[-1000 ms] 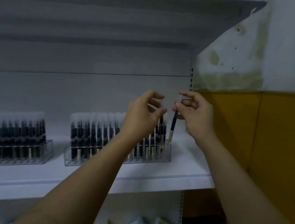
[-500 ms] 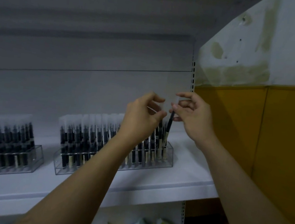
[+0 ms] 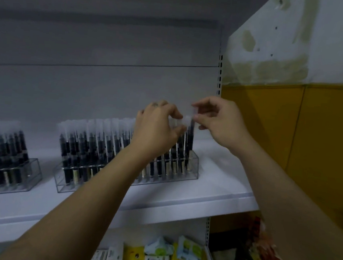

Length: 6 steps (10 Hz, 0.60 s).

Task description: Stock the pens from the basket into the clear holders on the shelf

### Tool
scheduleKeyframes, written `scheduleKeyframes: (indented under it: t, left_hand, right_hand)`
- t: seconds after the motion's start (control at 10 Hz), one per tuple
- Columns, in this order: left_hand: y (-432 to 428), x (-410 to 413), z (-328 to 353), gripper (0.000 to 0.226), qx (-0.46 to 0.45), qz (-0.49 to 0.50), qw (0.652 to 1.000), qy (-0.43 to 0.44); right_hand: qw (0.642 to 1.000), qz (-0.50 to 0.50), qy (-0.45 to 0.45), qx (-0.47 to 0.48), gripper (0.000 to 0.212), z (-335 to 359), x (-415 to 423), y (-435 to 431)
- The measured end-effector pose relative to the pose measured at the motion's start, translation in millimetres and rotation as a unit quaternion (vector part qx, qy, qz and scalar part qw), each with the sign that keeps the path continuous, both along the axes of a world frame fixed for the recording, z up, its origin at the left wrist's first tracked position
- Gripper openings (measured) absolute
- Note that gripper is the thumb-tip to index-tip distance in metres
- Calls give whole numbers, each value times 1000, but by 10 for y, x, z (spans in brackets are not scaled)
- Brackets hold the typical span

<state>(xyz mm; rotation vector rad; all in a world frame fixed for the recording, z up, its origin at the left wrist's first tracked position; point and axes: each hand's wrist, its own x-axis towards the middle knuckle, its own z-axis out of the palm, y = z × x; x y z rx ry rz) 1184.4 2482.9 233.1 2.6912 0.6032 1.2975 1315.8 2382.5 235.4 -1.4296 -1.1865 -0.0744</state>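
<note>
Both hands meet at the centre of the frame, above a white metal shelf [image 3: 213, 187]. At centre right, the right hand [image 3: 221, 123] pinches the top of a dark pen with a frosted clear cap [image 3: 191, 135] between thumb and forefinger. That pen stands almost upright just left of the hand, its lower end inside the right end of a clear plastic holder [image 3: 193, 167] packed with rows of matching pens. The left hand [image 3: 158, 128], just left of the held pen, curls its fingers over the neighbouring caps; whether it grips one cannot be told. A second full clear holder [image 3: 33, 171] sits at the left edge. Colourful packets [image 3: 155, 257] lie on the shelf below.
</note>
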Motion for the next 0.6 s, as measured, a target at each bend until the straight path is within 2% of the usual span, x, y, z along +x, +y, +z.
scheduleKeyframes:
  t: [0.1,0.2,0.3,0.5,0.6]
  left_hand:
    - [4,10,-19,24,9,7,1000,-1]
    - [4,4,-34,25,30,9,999,2]
    - [-5,-26,-43,27,52,9,999,6]
    - [-48,-128,-42,37,91,15,993,69]
    - [3,-224,-22,47,118,15,988,96]
  right_hand:
    - [999,-17,-25,-44,16,-117,-48,22]
    - [993,-71,-83,-45,17,-166,-82,-24]
    - [984,-108,-132,-53,22,-188,-109,-57]
    - [976,-134,-153,-82,27,-171,-249,-99]
    - [966,-163,-175,-98,38,-203,-348,-99]
